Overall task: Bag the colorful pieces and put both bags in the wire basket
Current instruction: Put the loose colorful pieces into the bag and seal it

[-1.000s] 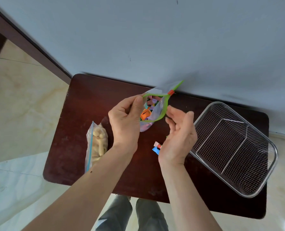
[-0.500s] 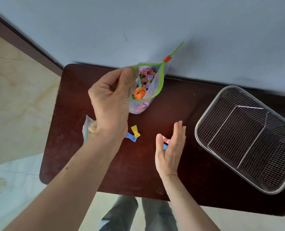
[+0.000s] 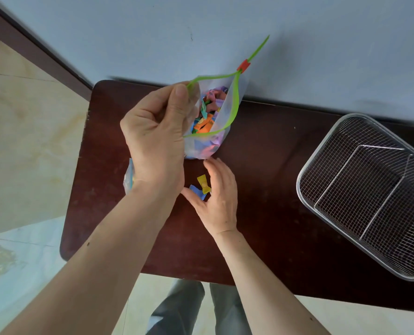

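Observation:
My left hand [image 3: 156, 136] pinches the rim of a clear zip bag [image 3: 221, 131] with a green zipper and red slider, holding it open above the dark table [image 3: 261, 184]. Several colorful pieces fill the bag. My right hand [image 3: 217, 194] rests low on the table, fingers spread around a yellow piece [image 3: 203, 183] and a blue piece [image 3: 197, 192]; the thumb touches the blue one. A second bag [image 3: 129, 176] with a blue zipper lies behind my left wrist, mostly hidden. The wire basket [image 3: 360, 197] stands empty at the right.
The table stands against a pale blue wall [image 3: 225, 32]. Tiled floor [image 3: 31, 141] lies to the left and in front. My legs [image 3: 184, 310] are under the table's near edge. The basket overhangs the right side of the view.
My right hand moved left from the spot near the basket to the yellow and blue pieces. The left hand keeps the bag open and raised.

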Tool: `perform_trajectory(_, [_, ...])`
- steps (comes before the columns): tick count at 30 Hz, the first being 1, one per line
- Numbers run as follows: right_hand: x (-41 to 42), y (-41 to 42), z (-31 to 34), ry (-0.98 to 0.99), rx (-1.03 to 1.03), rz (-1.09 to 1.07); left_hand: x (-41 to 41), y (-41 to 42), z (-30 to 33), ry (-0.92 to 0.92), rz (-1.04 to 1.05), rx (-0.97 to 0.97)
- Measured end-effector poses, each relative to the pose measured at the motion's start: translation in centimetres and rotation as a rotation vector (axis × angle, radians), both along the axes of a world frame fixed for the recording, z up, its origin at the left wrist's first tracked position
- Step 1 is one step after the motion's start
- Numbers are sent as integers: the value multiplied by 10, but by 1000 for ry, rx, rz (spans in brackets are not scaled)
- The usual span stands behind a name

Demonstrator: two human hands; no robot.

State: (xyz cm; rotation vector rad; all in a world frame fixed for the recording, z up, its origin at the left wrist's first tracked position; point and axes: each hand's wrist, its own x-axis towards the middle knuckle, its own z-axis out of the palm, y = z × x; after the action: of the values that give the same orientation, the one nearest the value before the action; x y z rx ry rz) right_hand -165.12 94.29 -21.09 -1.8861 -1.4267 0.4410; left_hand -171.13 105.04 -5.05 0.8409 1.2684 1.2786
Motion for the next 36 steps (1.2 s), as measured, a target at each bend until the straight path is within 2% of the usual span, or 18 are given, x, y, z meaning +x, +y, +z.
perform_trajectory(5, [0,2,-9,-182,19,-28,-2,0,0,-17,5,-10])
perform_trajectory(12, [0,2,-15,-198,62,-54,-3,5,-2,-8,14,-25])
perform_trajectory(17, [-1,4,-10,-285,93,-104,-1,5,-2,-22,8,-33])
perform_trajectory(20, [-1,6,-3,-231,134,-176,1,3,-1,-27,0,-33])
perform_trajectory(23, [4,12,8,28,85,-284,3,2,-1,-24,-7,-34])
perform_trajectory(26, [12,19,35,590,-52,-518,4,0,-1,-11,-15,-50])
perform_trajectory(30, [34,29,77,1207,-26,-911,8,-4,1,15,-26,-50])
perform_trajectory(32, [42,31,101,1356,-8,-988,12,-7,4,20,-29,-68])
perform_trajectory(36, [54,35,153,1510,69,-912,23,-17,9,15,-50,-71])
